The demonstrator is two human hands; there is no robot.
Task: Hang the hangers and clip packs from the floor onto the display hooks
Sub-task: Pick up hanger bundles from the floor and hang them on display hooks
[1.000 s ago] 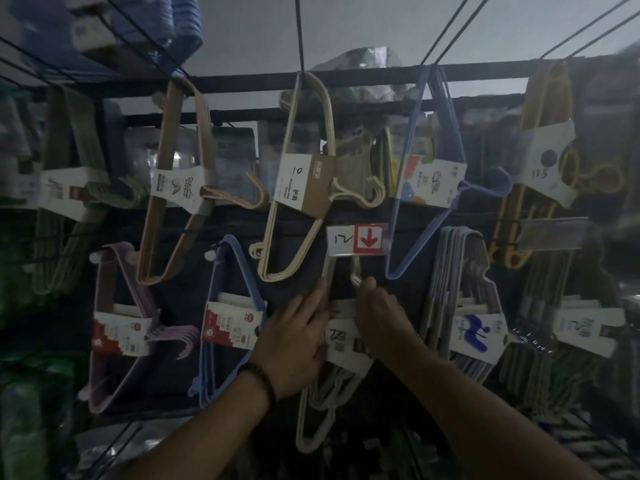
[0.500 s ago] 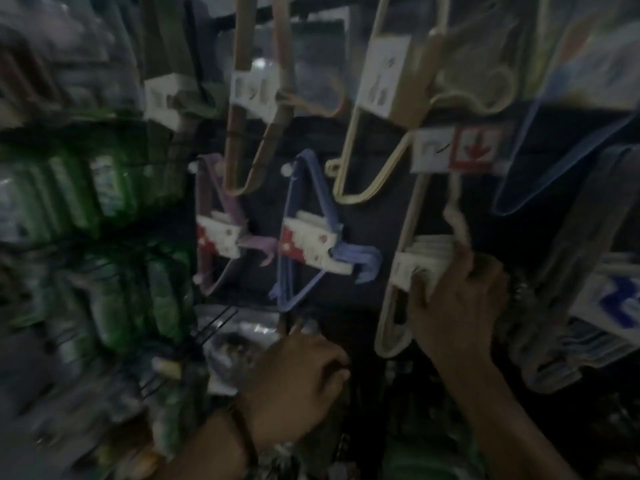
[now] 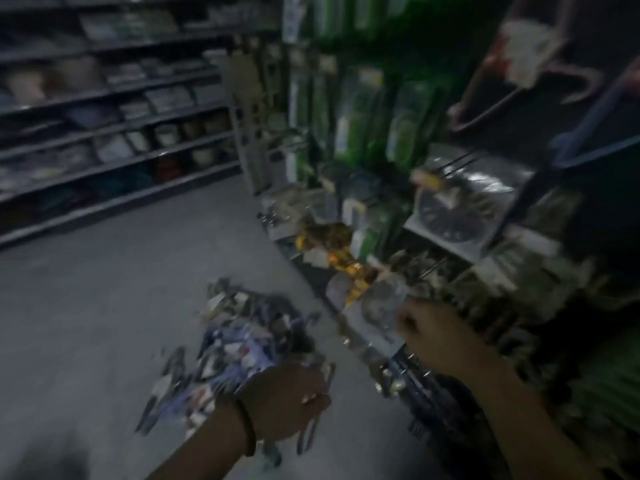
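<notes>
The frame is motion-blurred. A pile of hangers and clip packs, bluish and white, lies on the grey floor at lower centre. My left hand, with a dark band on its wrist, is low over the near edge of the pile with its fingers curled down. Grey hanger shapes show just under it, and the blur hides whether it grips them. My right hand is to the right, in front of the lower display hooks, curled into a fist with nothing in it. Hung hangers show at top right.
The display rack on the right carries green packs, clear bags and a round dark item on protruding hooks. Dark shelving with stacked goods lines the far left. Grey aisle floor lies between them.
The view has swung down and left from the hanging rack to the floor. My right hand has let go of the hung white hanger and dropped. My left hand has gone down to the pile.
</notes>
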